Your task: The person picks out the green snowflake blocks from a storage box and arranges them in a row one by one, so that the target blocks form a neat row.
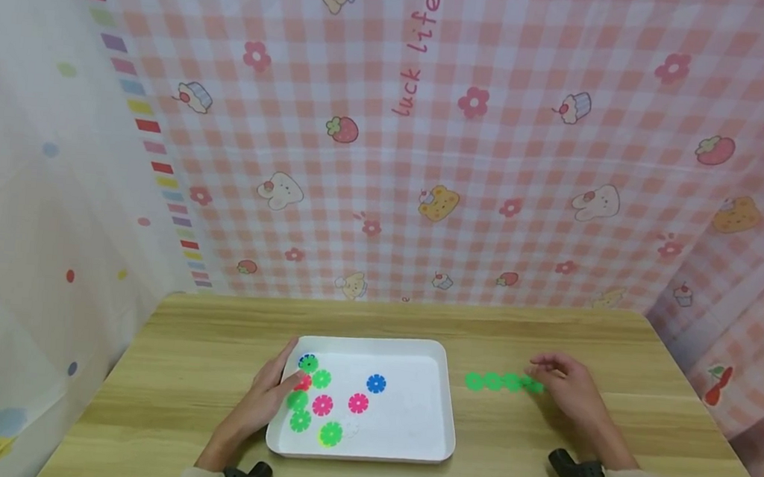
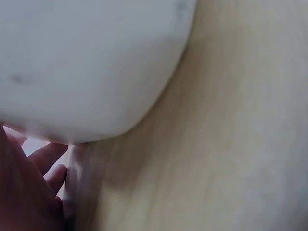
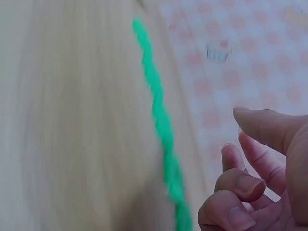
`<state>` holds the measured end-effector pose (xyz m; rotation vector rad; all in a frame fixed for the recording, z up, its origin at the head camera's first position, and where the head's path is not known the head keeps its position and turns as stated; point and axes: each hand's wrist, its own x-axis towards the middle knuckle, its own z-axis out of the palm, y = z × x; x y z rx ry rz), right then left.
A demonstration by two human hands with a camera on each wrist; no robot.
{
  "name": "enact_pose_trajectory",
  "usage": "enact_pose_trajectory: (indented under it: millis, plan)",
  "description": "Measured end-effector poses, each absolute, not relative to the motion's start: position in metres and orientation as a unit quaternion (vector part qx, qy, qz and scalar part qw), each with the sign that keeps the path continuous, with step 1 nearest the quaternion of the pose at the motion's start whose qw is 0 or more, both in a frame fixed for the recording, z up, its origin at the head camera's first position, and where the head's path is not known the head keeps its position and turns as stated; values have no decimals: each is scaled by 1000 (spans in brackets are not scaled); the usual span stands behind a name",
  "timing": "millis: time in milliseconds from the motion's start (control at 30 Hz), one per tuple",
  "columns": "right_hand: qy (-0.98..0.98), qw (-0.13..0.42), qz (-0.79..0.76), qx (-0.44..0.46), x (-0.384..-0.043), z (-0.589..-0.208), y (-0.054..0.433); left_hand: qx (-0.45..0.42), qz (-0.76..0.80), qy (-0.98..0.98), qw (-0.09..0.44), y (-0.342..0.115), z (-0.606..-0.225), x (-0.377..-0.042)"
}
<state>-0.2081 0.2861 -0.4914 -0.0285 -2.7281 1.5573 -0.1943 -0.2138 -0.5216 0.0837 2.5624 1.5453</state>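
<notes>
A white tray (image 1: 400, 435) lies on the table with flower-shaped plastic discs inside, among them a blue disc (image 1: 376, 383), a pink disc (image 1: 358, 403) and a green disc (image 1: 300, 421). My left hand (image 1: 269, 394) grips the tray's left side, thumb over the rim and fingers outside. The left wrist view has these fingers (image 2: 50, 159) against the tray's wall (image 2: 96, 96). To the right of the tray runs a row of green discs (image 1: 493, 382). Beside its right end is my right hand (image 1: 568, 388), fingers loosely bent. The right wrist view shows nothing between thumb and fingers (image 3: 262, 159).
The wooden table (image 1: 499, 457) ends at a pink checked cloth (image 1: 488, 254) along the back. A white cloth (image 1: 85, 245) hangs on the left. Each wrist wears a black camera strap (image 1: 575, 469).
</notes>
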Motion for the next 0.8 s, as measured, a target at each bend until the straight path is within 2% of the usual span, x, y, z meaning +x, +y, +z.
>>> enact_pose_trajectory:
  millis: [433,800]
  plan:
    - [-822,-67,564,46,-208,-459,217,38,514,854,68,-213,-519,-193]
    - [-806,-120,567,119,-201,-450,150,36,518,852,66,-212,-518,-192]
